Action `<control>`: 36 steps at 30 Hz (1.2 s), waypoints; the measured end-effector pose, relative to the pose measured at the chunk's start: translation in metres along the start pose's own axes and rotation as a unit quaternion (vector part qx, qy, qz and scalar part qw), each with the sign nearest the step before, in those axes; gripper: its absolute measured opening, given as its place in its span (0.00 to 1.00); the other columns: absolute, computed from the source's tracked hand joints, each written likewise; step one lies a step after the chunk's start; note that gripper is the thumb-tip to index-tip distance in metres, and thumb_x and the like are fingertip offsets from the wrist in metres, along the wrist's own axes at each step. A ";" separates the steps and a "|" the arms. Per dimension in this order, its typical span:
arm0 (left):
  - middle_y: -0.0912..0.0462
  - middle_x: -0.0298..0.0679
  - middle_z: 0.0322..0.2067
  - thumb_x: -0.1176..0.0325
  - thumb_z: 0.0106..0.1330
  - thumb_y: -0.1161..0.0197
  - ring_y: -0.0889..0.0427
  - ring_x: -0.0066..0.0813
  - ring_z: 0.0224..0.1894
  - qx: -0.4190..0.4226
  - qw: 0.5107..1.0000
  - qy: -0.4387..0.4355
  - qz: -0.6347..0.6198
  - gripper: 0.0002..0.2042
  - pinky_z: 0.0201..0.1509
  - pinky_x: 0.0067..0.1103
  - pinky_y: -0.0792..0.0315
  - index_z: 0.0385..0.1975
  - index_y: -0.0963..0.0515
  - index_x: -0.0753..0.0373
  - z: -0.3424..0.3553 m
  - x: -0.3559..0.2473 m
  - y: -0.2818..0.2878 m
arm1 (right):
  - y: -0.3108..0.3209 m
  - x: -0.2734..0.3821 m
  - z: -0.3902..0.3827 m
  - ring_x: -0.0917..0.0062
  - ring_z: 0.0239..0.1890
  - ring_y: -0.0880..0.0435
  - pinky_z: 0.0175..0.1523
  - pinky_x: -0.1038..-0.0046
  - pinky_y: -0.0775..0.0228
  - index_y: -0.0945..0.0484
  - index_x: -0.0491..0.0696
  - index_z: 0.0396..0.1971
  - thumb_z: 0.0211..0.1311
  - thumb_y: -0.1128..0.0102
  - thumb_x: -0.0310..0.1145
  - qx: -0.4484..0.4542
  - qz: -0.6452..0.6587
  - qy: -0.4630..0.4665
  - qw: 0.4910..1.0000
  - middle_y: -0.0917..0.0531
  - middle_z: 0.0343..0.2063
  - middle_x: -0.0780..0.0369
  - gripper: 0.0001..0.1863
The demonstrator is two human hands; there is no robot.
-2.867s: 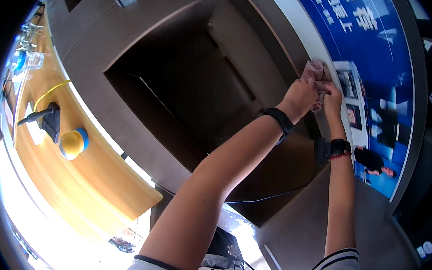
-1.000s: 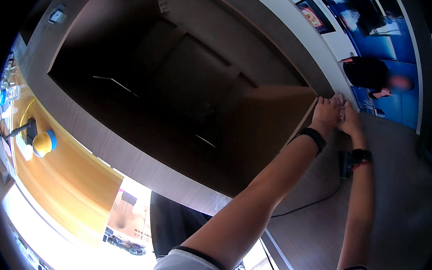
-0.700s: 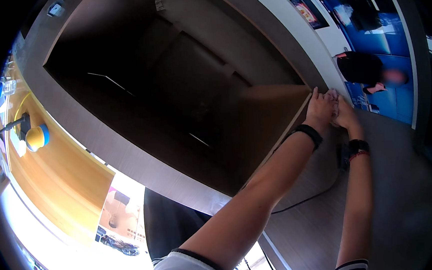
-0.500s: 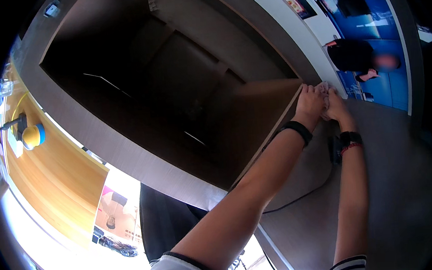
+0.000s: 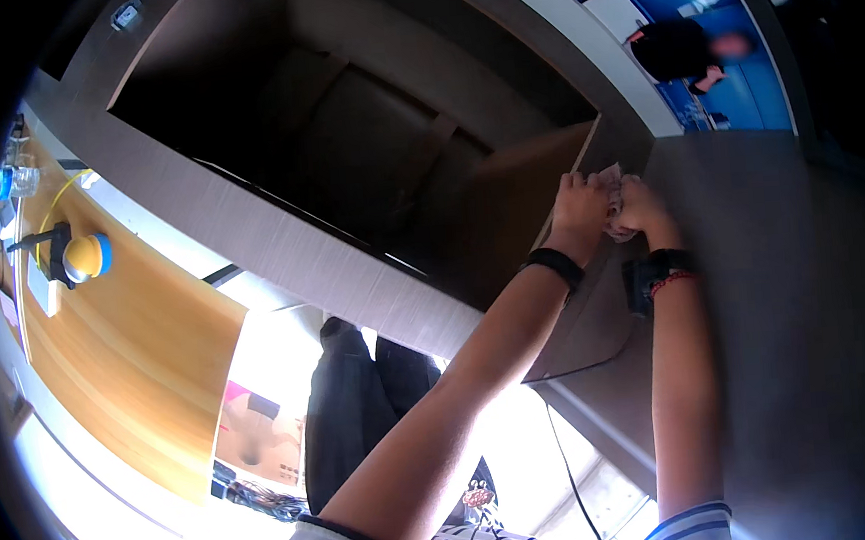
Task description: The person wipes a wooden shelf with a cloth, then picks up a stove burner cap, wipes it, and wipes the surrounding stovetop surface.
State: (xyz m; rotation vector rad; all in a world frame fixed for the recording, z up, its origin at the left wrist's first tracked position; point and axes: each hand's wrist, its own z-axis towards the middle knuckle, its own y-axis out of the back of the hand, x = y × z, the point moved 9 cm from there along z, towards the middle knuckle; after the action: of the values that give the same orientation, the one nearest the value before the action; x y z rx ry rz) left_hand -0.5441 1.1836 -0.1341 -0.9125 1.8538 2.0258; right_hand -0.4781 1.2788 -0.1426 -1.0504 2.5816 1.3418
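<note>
A crumpled pale-pink cloth is held right of the frame's centre, bunched between the left hand and the right hand. It is gripped by the curled fingers of both, just right of the left knuckles. Both hands are set over a grey-brown wood-grain panel, near the corner of a dark rectangular opening. Small pale marks on the blue printed poster, upper right, are too small to be read.
</note>
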 end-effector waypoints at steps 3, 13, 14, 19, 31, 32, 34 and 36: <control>0.25 0.36 0.40 0.68 0.50 0.39 0.28 0.32 0.46 0.011 1.000 -0.019 -0.011 0.18 0.48 0.25 0.37 0.44 0.26 0.57 -0.056 0.001 0.007 | -0.034 0.022 -0.043 0.61 0.48 0.24 0.48 0.68 0.28 0.27 0.40 0.42 0.28 0.31 0.27 -0.016 -0.004 0.026 1.000 0.25 0.45 0.50 0.31; 0.21 0.40 0.26 0.67 0.49 0.39 0.22 0.32 0.31 -0.086 0.965 -0.067 -0.238 0.09 0.35 0.26 0.31 0.32 0.21 0.54 -0.226 0.011 0.033 | -0.135 0.094 -0.195 0.64 0.35 0.18 0.36 0.68 0.25 0.22 0.45 0.34 0.36 0.35 0.32 -0.087 0.098 0.091 0.987 0.19 0.31 0.53 0.19; 0.21 0.41 0.25 0.67 0.49 0.40 0.21 0.32 0.29 -0.092 0.946 -0.068 -0.304 0.08 0.33 0.26 0.29 0.30 0.21 0.54 -0.242 0.014 0.042 | -0.125 0.109 -0.218 0.64 0.32 0.18 0.34 0.67 0.25 0.21 0.47 0.34 0.37 0.35 0.33 -0.175 0.091 0.158 0.968 0.19 0.30 0.53 0.18; 0.21 0.41 0.21 0.71 0.50 0.42 0.20 0.35 0.26 -0.062 0.970 -0.059 -0.228 0.04 0.29 0.25 0.27 0.17 0.21 0.58 -0.282 0.022 0.029 | -0.192 0.123 -0.209 0.68 0.40 0.19 0.42 0.67 0.27 0.21 0.53 0.36 0.42 0.40 0.42 -0.079 0.108 0.128 0.983 0.19 0.36 0.58 0.18; 0.19 0.50 0.30 0.51 0.53 0.45 0.20 0.45 0.37 0.295 0.952 0.030 0.074 0.19 0.43 0.33 0.27 0.28 0.19 0.63 -0.392 0.058 0.016 | -0.265 0.220 -0.330 0.63 0.27 0.18 0.31 0.68 0.27 0.19 0.45 0.18 0.23 0.40 0.31 0.193 0.238 0.240 0.921 0.19 0.22 0.53 0.12; 0.19 0.49 0.31 0.51 0.53 0.45 0.20 0.46 0.37 0.291 0.954 0.025 0.070 0.19 0.42 0.33 0.27 0.27 0.19 0.62 -0.403 0.069 0.004 | -0.267 0.227 -0.337 0.63 0.27 0.18 0.31 0.68 0.27 0.19 0.45 0.18 0.24 0.40 0.30 0.172 0.209 0.269 0.924 0.18 0.22 0.54 0.12; 0.19 0.48 0.30 0.51 0.52 0.45 0.20 0.45 0.37 0.283 0.957 0.022 0.060 0.18 0.41 0.32 0.26 0.28 0.19 0.60 -0.415 0.046 -0.017 | -0.280 0.209 -0.340 0.63 0.27 0.18 0.30 0.68 0.28 0.19 0.45 0.19 0.25 0.41 0.29 0.127 0.148 0.304 0.932 0.18 0.23 0.54 0.12; 0.19 0.47 0.29 0.51 0.50 0.44 0.19 0.44 0.36 0.302 0.952 0.025 0.047 0.17 0.39 0.31 0.26 0.28 0.19 0.58 -0.433 0.015 -0.031 | -0.317 0.187 -0.335 0.62 0.28 0.18 0.31 0.67 0.27 0.19 0.44 0.20 0.28 0.42 0.29 0.131 0.103 0.326 0.930 0.18 0.24 0.54 0.11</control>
State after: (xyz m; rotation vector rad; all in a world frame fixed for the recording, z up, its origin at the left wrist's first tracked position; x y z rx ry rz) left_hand -0.4177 0.7688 -0.1661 -0.7069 2.3749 1.3311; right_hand -0.3501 0.8044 -0.2209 -1.3849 3.3001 0.6990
